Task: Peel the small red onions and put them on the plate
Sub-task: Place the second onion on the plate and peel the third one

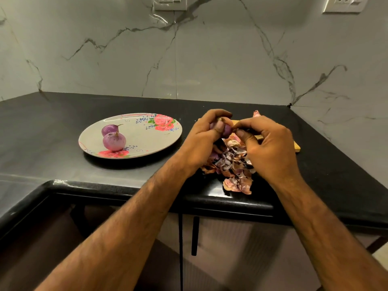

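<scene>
My left hand [204, 139] grips a small red onion [227, 130] above a heap of peels, thumb pressed on its front. My right hand [267, 148] pinches a bit of skin at the onion's right side. Under the hands lies a pile of dry onion skins [235, 164], with another purple onion [214, 155] partly hidden beneath my left hand. To the left, a grey plate with pink roses [147, 141] holds two peeled onions: one in front [114, 141] and one behind it [109, 129].
A wooden board [296, 146] pokes out from under my right hand and the peels. The black counter [52, 133] runs back to a marble wall; its rounded front edge [126, 189] lies just before the peels. Cabinet doors with a black handle [194, 236] are below.
</scene>
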